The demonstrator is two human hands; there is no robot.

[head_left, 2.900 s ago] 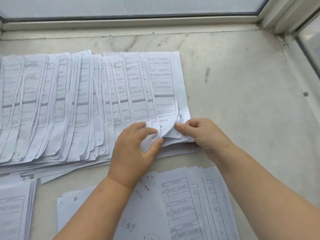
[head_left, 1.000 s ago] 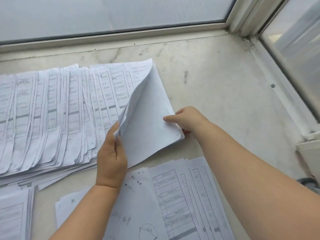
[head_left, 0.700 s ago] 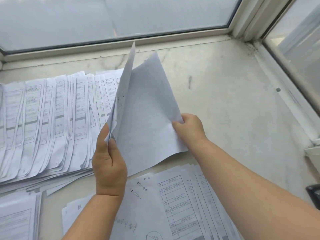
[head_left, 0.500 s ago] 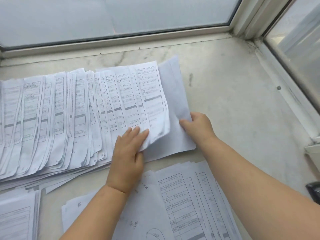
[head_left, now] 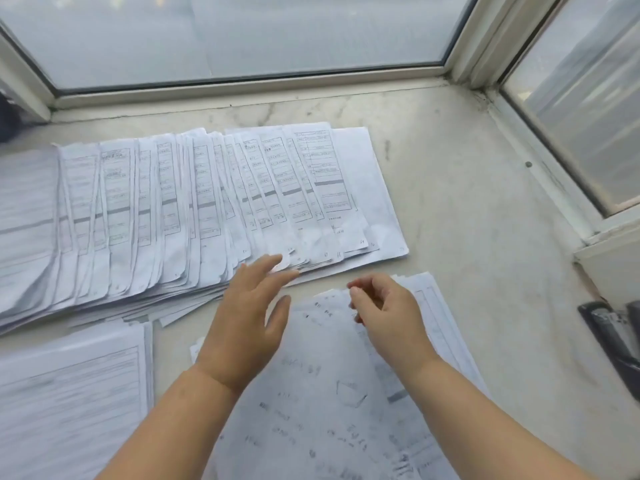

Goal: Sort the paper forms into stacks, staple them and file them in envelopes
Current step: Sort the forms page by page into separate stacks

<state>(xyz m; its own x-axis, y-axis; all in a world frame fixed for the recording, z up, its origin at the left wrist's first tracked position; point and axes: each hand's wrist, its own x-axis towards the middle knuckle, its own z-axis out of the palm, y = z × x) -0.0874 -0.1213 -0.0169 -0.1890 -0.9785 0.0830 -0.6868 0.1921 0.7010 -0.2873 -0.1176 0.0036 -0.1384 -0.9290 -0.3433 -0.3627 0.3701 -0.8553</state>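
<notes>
Our left hand (head_left: 247, 318) hovers w/ fingers spread and straight, tips at or just over the near edge of the fanned row of forms (head_left: 194, 209), gripping nothing. Our right hand (head_left: 384, 317) hangs over the near stack (head_left: 311, 403), fingers loosely curled, thumb and forefinger close together; nothing visible between them, so we read it as empty, though blur makes that approx. The fanned row runs across the marble sill (head_left: 467, 237) from far left to about the middle, sheets overlapping w/ printed sides up, the rightmost sheet (head_left: 360, 188) showing mostly blank paper. The near stack lies directly below both hands, top sheet w/ handwritten notes, printed forms poking out on its right side. A third pile (head_left: 69, 403) sits at lower left, well apart from the hands. A dark object (head_left: 613, 344) at the right edge could be a stapler, can't confirm. Progress, as we judge it: still in the sorting phase. No staples seen, no envelopes in view, so stapling and filing are all left.
</notes>
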